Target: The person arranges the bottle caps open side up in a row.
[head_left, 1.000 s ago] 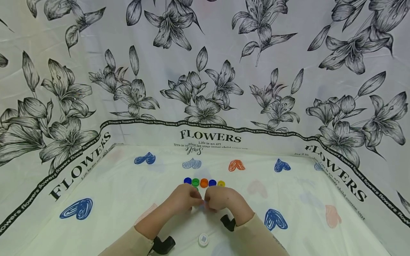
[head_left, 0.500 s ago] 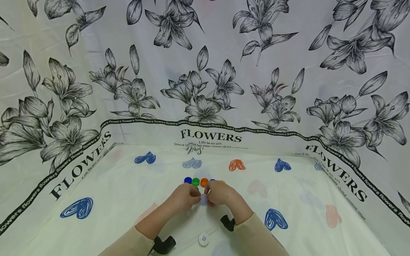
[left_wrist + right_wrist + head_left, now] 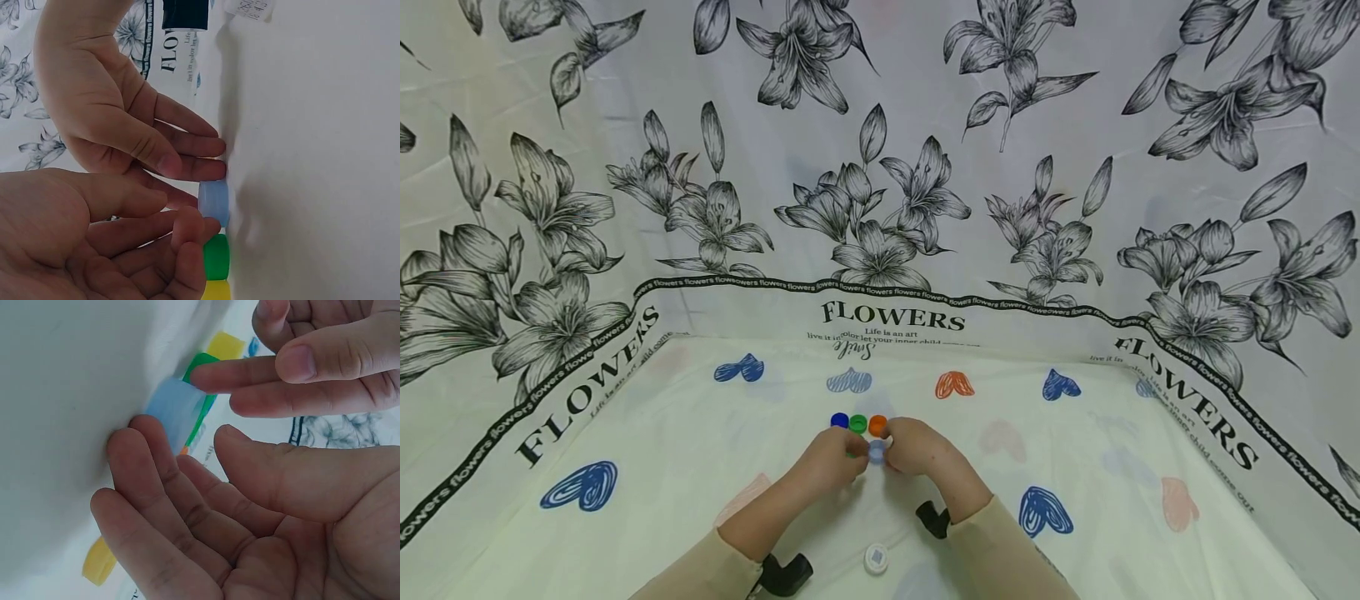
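A light blue bottle cap [image 3: 877, 452] rests on the white cloth between my two hands. My left hand [image 3: 831, 458] is at its left, and a fingertip meets the cap [image 3: 172, 409] in the right wrist view. Fairly straight fingers of my right hand [image 3: 917, 447] touch its other side [image 3: 214, 203]. Just beyond stand a blue cap [image 3: 839, 421], a green cap [image 3: 858, 423] and an orange cap [image 3: 877, 426]. A second green cap [image 3: 217, 257] and a yellow cap [image 3: 216, 290] show beside the light blue one in the left wrist view.
A white cap [image 3: 876, 559] with a pale mark lies on the cloth nearer to me, between my forearms. Another yellow cap [image 3: 100, 560] appears beyond my right fingers. A flower-printed curtain [image 3: 880, 208] rises behind the heart-printed cloth [image 3: 700, 442].
The light blue cap has slid away from me toward the row of caps. My right hand has moved forward and now covers the row's right end. My left hand has shifted slightly forward.
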A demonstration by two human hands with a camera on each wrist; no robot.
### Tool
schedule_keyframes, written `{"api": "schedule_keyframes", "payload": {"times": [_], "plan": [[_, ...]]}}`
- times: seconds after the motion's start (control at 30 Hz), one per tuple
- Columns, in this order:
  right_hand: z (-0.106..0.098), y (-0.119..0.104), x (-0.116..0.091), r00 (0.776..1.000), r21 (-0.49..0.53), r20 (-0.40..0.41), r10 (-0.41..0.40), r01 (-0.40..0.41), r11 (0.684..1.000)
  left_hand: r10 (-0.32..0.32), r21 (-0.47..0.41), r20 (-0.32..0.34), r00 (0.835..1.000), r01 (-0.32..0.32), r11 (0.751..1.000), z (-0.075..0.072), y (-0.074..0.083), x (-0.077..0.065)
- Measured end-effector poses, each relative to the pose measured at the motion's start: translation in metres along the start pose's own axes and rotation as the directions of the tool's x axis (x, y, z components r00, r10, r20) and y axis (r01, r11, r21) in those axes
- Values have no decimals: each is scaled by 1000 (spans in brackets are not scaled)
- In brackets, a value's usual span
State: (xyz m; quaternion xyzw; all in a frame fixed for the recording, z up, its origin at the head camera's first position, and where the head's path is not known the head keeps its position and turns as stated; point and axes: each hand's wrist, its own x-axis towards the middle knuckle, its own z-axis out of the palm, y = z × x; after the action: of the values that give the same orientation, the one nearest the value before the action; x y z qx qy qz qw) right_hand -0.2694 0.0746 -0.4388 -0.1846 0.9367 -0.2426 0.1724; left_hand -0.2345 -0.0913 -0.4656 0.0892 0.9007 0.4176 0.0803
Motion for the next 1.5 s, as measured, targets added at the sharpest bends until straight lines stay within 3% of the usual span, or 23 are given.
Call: {"api": "schedule_keyframes", "payload": {"times": [0.37,0.47,0.53,0.63,0.73,0.8,0.83,0.9,1.0,1.17,1.27,1.37,1.5], "plan": [[-2,1,-1,1000,-25,-14,5,-5,1000,-17,-47,29,999,18,999,-1,0,0],[-3,1,-2,1000,-64,0,10,-10,998,12,-26,69,998,-11,1000,-3,3,-4],[-3,1,-4,1000,-102,11,2,-1,995,39,14,139,990,-41,999,-5,7,-8],[-4,2,-5,999,-148,42,2,4,989,55,91,305,951,-87,992,-5,14,-17],[-5,2,-6,997,-153,71,14,-3,988,37,182,473,880,-139,973,-1,21,-26],[-4,3,-7,997,-136,79,26,-15,991,41,233,540,840,-196,952,3,23,-30],[-4,4,-7,996,-130,80,26,-16,991,44,251,559,828,-220,943,6,23,-31],[-4,4,-8,996,-120,80,29,-19,993,56,274,568,821,-253,928,10,23,-33],[-4,4,-8,996,-110,78,30,-21,994,60,281,531,845,-242,929,13,21,-33],[-5,4,-9,996,-112,83,26,-17,994,81,258,382,921,-190,947,15,15,-24],[-6,4,-10,995,-153,94,23,-9,988,113,213,279,954,-176,961,18,8,-17],[-6,4,-13,990,-213,137,44,-14,977,142,170,201,969,-177,969,22,1,-12],[-2,1,-17,976,-247,196,92,-42,968,180,126,142,973,-198,972,25,-3,-10]]}}
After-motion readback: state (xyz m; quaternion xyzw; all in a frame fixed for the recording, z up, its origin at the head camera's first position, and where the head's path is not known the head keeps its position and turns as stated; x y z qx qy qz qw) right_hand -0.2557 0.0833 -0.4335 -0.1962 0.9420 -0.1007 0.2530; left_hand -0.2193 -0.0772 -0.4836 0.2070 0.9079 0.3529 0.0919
